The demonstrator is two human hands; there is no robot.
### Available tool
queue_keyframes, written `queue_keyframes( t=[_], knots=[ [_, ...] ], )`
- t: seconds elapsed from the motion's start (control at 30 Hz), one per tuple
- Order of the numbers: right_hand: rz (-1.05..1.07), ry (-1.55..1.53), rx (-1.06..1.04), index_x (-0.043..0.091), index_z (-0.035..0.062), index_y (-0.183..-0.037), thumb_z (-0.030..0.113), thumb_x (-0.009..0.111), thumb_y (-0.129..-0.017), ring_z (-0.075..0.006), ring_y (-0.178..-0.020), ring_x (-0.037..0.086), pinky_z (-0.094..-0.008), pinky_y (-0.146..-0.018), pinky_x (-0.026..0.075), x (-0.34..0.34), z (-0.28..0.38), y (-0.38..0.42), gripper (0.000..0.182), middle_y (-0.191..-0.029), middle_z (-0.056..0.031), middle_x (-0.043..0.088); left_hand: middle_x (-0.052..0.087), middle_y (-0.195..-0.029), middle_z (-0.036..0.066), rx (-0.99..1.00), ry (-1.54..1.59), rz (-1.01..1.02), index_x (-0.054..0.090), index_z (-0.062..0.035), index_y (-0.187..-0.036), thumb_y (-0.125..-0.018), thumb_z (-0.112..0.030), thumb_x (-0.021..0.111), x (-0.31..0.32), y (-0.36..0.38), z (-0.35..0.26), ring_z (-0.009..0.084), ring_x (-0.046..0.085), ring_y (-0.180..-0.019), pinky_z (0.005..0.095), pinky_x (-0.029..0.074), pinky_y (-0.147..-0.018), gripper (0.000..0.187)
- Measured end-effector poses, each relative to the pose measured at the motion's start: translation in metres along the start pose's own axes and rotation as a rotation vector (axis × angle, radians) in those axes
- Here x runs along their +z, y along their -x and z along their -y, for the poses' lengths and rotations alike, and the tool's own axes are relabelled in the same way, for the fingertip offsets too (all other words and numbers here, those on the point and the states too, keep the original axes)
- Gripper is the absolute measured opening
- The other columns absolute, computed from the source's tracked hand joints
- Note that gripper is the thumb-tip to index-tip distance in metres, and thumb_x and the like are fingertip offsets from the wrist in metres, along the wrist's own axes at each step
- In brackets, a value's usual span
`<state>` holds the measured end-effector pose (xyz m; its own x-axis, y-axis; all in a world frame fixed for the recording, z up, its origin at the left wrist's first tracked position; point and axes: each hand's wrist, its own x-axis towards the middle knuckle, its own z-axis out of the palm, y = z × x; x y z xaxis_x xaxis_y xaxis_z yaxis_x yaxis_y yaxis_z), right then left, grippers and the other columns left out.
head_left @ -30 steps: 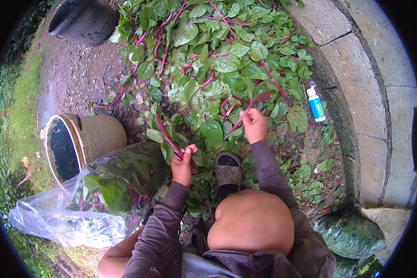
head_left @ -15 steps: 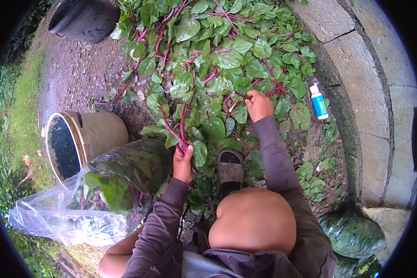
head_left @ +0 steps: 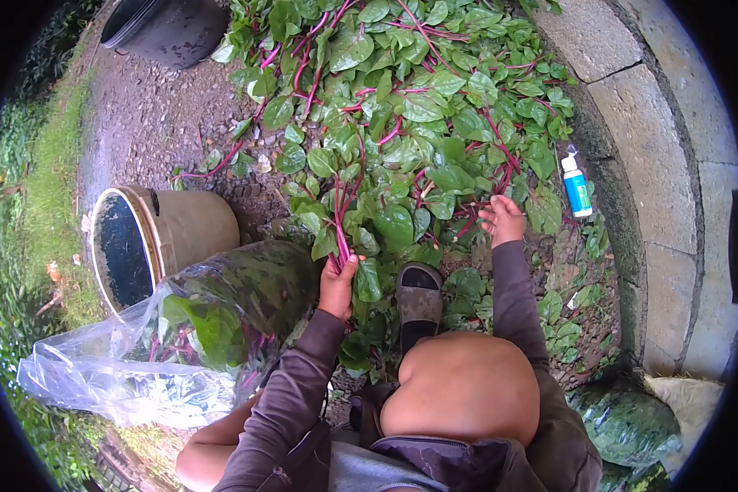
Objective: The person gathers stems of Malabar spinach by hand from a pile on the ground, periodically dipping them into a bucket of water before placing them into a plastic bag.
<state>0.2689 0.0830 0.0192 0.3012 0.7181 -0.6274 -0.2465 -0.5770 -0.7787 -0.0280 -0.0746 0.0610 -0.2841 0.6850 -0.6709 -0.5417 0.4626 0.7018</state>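
Observation:
My left hand (head_left: 337, 287) is wrapped round a small bunch of purple-red stems (head_left: 341, 234) with green leaves, which point away from me. To the right, my right hand (head_left: 503, 220) is beside the cut ends of stems at the near edge of the leafy heap (head_left: 426, 107). Its fingers are partly curled, and whether they touch or hold a stem is too small to tell. The heap of leafy purple stems spreads over the ground in front of both hands.
A clear plastic bag (head_left: 139, 373) of leaves lies at the left, by a beige bucket (head_left: 193, 234). A dark bucket (head_left: 168, 37) is farther off. A blue-white bottle (head_left: 577, 189) lies by the concrete blocks (head_left: 644, 139). A green bundle (head_left: 627, 422) sits at lower right.
My right hand has moved right and nearer to me, off the stem it was at. My left hand still holds its bunch, now more upright. The whole view has shifted slightly.

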Motion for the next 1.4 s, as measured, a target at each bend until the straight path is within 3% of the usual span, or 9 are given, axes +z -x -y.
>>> queue_keyframes(
  t=[0.17, 0.33, 0.5, 0.57, 0.63, 0.7, 0.8, 1.17, 1.4],
  knots=[
    [-0.193, -0.149, -0.418, 0.044, 0.0076, -0.108, 0.001, 0.064, -0.082, -0.0074, -0.057, 0.052, -0.0203, -0.046, 0.041, -0.001, -0.003, 0.027, 0.033, -0.077, -0.0002, 0.056, 0.063, -0.095, 0.005, 0.133, -0.053, -0.063, 0.053, -0.0036, -0.106, -0.091, -0.009, 0.055, 0.012, 0.007, -0.005, 0.0116, 0.057, -0.089, 0.0264, 0.042, -0.086, 0.016],
    [0.317, 0.178, -0.655, 0.047, 0.0025, -0.114, -0.006, 0.064, -0.079, -0.0079, -0.062, 0.054, -0.0213, -0.055, 0.045, 0.075, 0.013, 0.106, 0.04, -0.076, -0.0026, 0.057, 0.063, -0.103, 0.008, 0.186, 0.075, 0.065, 0.051, -0.0042, -0.099, -0.093, -0.008, 0.051, 0.041, 0.013, -0.028, 0.0139, 0.059, -0.093, 0.0294, 0.045, -0.086, 0.007],
    [0.967, 0.379, -0.291, 0.057, 0.0009, -0.113, -0.003, 0.059, -0.083, -0.0083, -0.073, 0.06, -0.0238, -0.063, 0.05, 0.124, -0.013, 0.131, 0.031, -0.087, -0.0064, 0.064, 0.064, -0.094, 0.005, -0.079, 0.277, 0.121, 0.055, -0.0061, -0.109, -0.092, -0.011, 0.055, 0.046, 0.005, -0.029, 0.0121, 0.059, -0.084, 0.0277, 0.049, -0.077, 0.018],
    [0.876, 0.359, -0.272, 0.059, 0.005, -0.112, 0.003, 0.062, -0.081, -0.011, -0.07, 0.062, -0.0262, -0.061, 0.05, 0.123, -0.003, 0.104, 0.03, -0.085, -0.0079, 0.065, 0.064, -0.092, 0.005, -0.157, 0.283, 0.093, 0.055, -0.0062, -0.112, -0.091, -0.012, 0.058, 0.031, 0.002, -0.026, 0.012, 0.058, -0.082, 0.0277, 0.05, -0.076, 0.022],
    [0.529, 0.879, -0.8, 0.062, 0.0107, -0.107, 0.01, 0.067, -0.078, -0.0187, -0.067, 0.064, -0.0317, -0.06, 0.051, 0.116, 0.034, 0.073, 0.03, -0.084, -0.0096, 0.066, 0.062, -0.089, 0.005, -0.149, 0.224, 0.071, 0.055, -0.0045, -0.111, -0.09, -0.012, 0.06, 0.025, 0.004, -0.025, 0.0122, 0.058, -0.079, 0.0295, 0.05, -0.075, 0.022],
    [0.216, 1.427, -0.93, 0.065, 0.0127, -0.1, 0.014, 0.071, -0.073, -0.0261, -0.069, 0.064, -0.0365, -0.059, 0.05, 0.106, 0.02, 0.021, 0.027, -0.081, -0.0104, 0.066, 0.061, -0.087, 0.004, -0.088, 0.221, 0.071, 0.055, -0.004, -0.11, -0.09, -0.012, 0.06, 0.019, 0.002, -0.017, 0.0123, 0.057, -0.077, 0.0299, 0.05, -0.076, 0.023],
    [0.348, 1.445, -0.844, 0.065, 0.0103, -0.093, 0.012, 0.064, -0.077, -0.0307, -0.069, 0.064, -0.0398, -0.064, 0.051, 0.086, 0.007, -0.019, 0.016, -0.08, -0.0127, 0.066, 0.057, -0.082, 0.0, -0.052, 0.16, 0.054, 0.055, -0.007, -0.108, -0.091, -0.015, 0.059, 0.018, -0.001, -0.015, 0.0121, 0.055, -0.074, 0.035, 0.049, -0.08, 0.019],
    [0.255, -0.076, -0.933, 0.049, 0.0027, -0.101, 0.002, 0.048, -0.092, -0.016, -0.062, 0.057, -0.0288, -0.059, 0.051, 0.064, 0.143, 0.119, 0.009, -0.075, -0.0095, 0.058, 0.057, -0.08, -0.001, 0.139, -0.009, -0.205, 0.057, -0.0085, -0.096, -0.091, -0.02, 0.06, 0.022, -0.011, 0.012, 0.0087, 0.051, -0.069, 0.0244, 0.042, -0.067, 0.013],
    [0.63, -0.019, -0.428, 0.041, 0.0046, -0.097, 0.004, 0.049, -0.093, -0.0162, -0.079, 0.063, -0.0266, -0.067, 0.049, 0.094, 0.001, 0.096, 0.009, -0.094, -0.0138, 0.065, 0.056, -0.077, -0.001, 0.161, 0.024, -0.26, 0.053, -0.0102, -0.092, -0.093, -0.025, 0.056, 0.001, -0.003, 0.016, 0.0074, 0.051, -0.068, 0.0233, 0.042, -0.064, 0.015]
  ],
)
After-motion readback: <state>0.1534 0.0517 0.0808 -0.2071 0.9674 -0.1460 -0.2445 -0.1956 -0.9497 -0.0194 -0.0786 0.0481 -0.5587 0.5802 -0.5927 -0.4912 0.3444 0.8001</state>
